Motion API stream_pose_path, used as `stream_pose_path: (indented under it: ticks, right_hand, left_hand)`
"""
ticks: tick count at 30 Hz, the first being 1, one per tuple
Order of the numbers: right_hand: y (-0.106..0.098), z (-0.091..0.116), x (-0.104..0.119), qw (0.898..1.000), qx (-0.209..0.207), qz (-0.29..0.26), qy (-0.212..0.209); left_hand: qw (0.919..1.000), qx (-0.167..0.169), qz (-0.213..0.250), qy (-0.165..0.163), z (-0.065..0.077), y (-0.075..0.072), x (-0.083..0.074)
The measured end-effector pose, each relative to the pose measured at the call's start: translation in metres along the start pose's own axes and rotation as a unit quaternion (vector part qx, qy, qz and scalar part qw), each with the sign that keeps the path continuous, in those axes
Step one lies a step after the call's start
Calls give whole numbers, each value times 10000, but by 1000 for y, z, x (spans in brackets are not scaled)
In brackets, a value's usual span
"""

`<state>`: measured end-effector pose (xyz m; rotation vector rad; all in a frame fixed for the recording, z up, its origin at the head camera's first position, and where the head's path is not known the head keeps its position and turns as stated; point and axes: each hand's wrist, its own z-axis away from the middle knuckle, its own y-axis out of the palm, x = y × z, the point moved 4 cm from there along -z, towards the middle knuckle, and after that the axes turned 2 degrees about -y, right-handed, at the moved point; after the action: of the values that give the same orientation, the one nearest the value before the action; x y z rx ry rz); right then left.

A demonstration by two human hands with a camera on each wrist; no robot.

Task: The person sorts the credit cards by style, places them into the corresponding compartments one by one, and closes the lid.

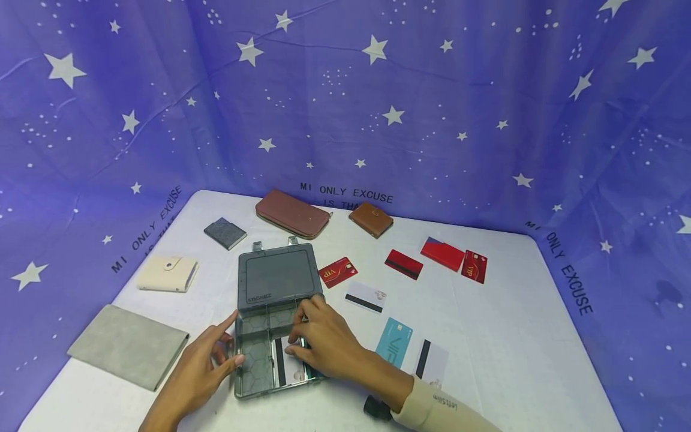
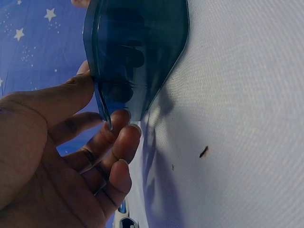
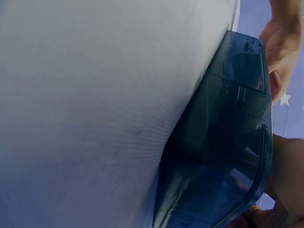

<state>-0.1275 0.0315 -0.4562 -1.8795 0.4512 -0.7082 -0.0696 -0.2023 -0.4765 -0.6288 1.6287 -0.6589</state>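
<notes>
the left hand (image 1: 201, 365), half curled, holds the side of the gray box (image 1: 254, 361). the right hand (image 1: 330, 342) bends its fingers over the white card (image 1: 293, 373) inside, and i cannot tell if it grips it

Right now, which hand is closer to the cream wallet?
Left. The left hand is at the box's left side, nearest the cream wallet; the right hand is over the box, farther right.

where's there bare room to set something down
Widest bare patch: the right side of the table, beyond the rightmost red card and lower white card. A narrow strip lies between the cream wallet and grey box. Crowded: right of the lid, with a red VIP card close against it.
</notes>
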Motion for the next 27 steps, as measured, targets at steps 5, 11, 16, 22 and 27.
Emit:
stream_pose_path:
  ticks: [5, 11, 16, 22, 27]
  right_hand:
    - [-5, -3, -10, 9982, 133, -588, 48]
    - [-18, -17, -56, 9713, -134, -2293, 615]
    - [-26, -30, -103, 9563, -86, -2743, 1006]
    - [-22, -39, -141, 9710, 332, -1909, 1404]
    - [-13, -43, -155, 9814, 551, -1128, 1455]
  left_hand:
    - [10000, -26, -23, 33, 1, 0, 0]
    - [9998, -86, -52, 143, 1, 0, 0]
    - [9997, -127, -87, 178, 2, 0, 0]
    - [9995, -189, -76, 254, 1, 0, -1]
    - [9993, -189, -79, 306, 1, 1, -2]
